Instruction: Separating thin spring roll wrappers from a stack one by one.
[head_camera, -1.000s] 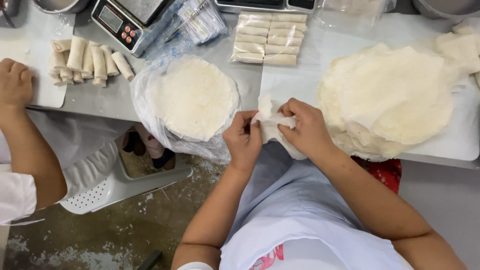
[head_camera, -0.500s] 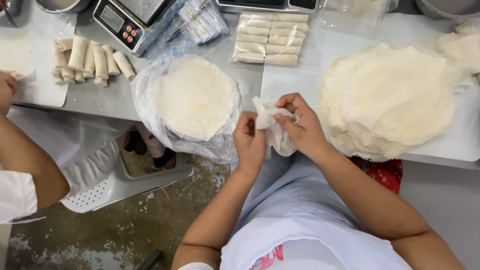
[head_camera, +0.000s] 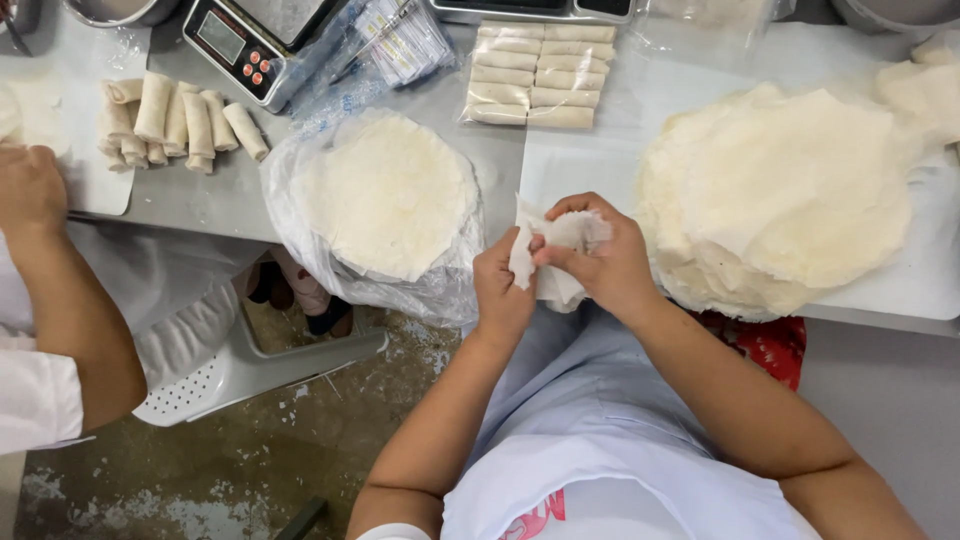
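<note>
Wrapper sheet (head_camera: 556, 250), thin, white and crumpled, sits pinched between both hands at the table's near edge, just above the person's lap. Left hand (head_camera: 502, 290) is closed on its lower left edge, thumb and fingers nipped together. Right hand (head_camera: 598, 262) curls over the top, fingertips (head_camera: 545, 252) pressed onto the sheet, so most of it is hidden under the knuckles.

Just left of the fingers lies a round stack of wrappers (head_camera: 388, 195) in a loose clear plastic bag (head_camera: 300, 245) that hangs over the table edge. Right of the fingers, a larger ragged pile of wrappers (head_camera: 780, 200) rests on a white board (head_camera: 900, 290). Beyond the fingers, a flat clear pack of rolled spring rolls (head_camera: 538, 75) lies in two neat rows. Further left beyond it sits a grey digital scale (head_camera: 245, 40) with red buttons, cut off by the top edge, with a crinkled clear packet (head_camera: 400, 40) beside it whose print is too small to make out.

Far left of the fingers, loose finished rolls (head_camera: 175, 120) lie on a white sheet, near another person's hand (head_camera: 30, 190), whose fingers are cut off by the frame edge.
</note>
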